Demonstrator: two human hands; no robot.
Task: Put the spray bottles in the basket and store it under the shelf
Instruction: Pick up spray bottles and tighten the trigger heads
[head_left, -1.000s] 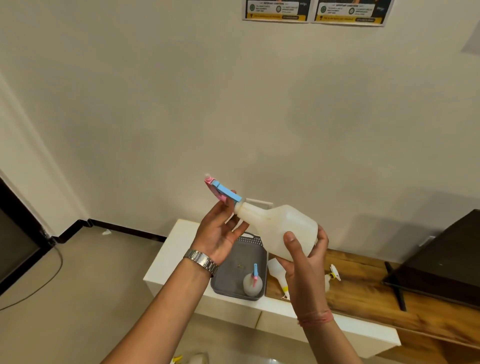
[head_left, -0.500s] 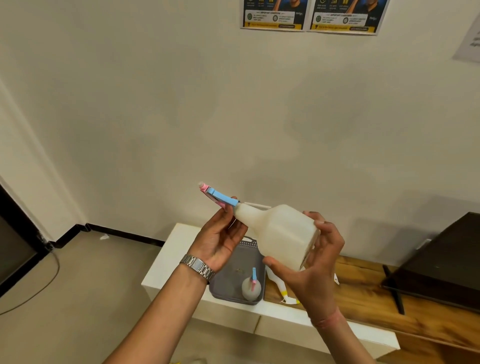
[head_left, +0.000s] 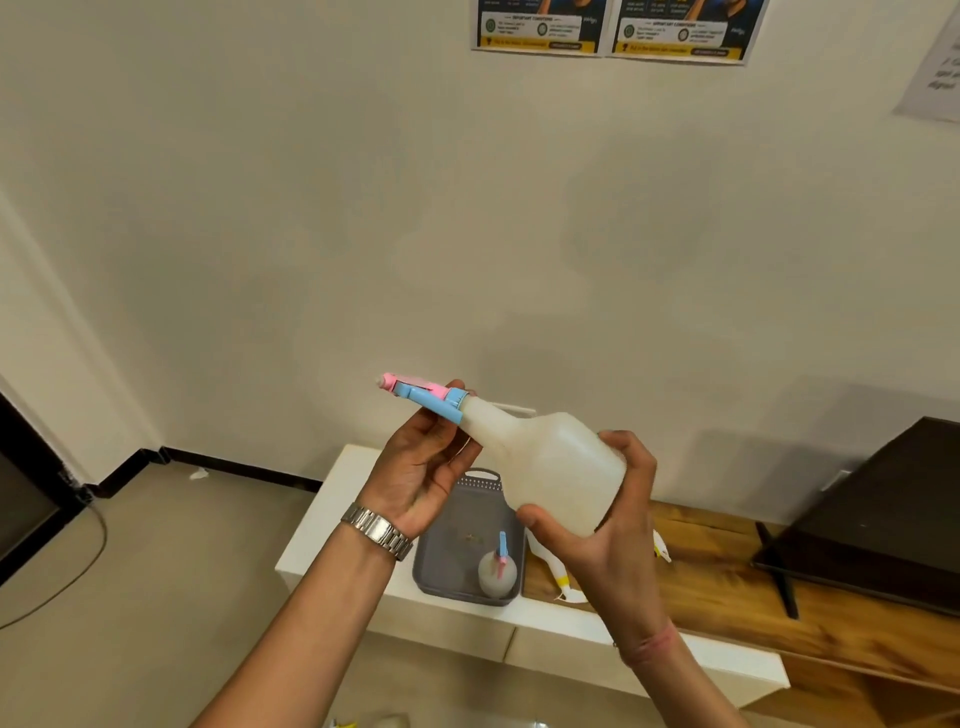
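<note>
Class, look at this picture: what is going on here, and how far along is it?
A person holds a white spray bottle in the air with both hands: the left hand at the pink and blue nozzle end, the right hand around the body. Below, a grey basket sits on the white shelf top with one small bottle already in it. Another bottle lies beside the basket.
</note>
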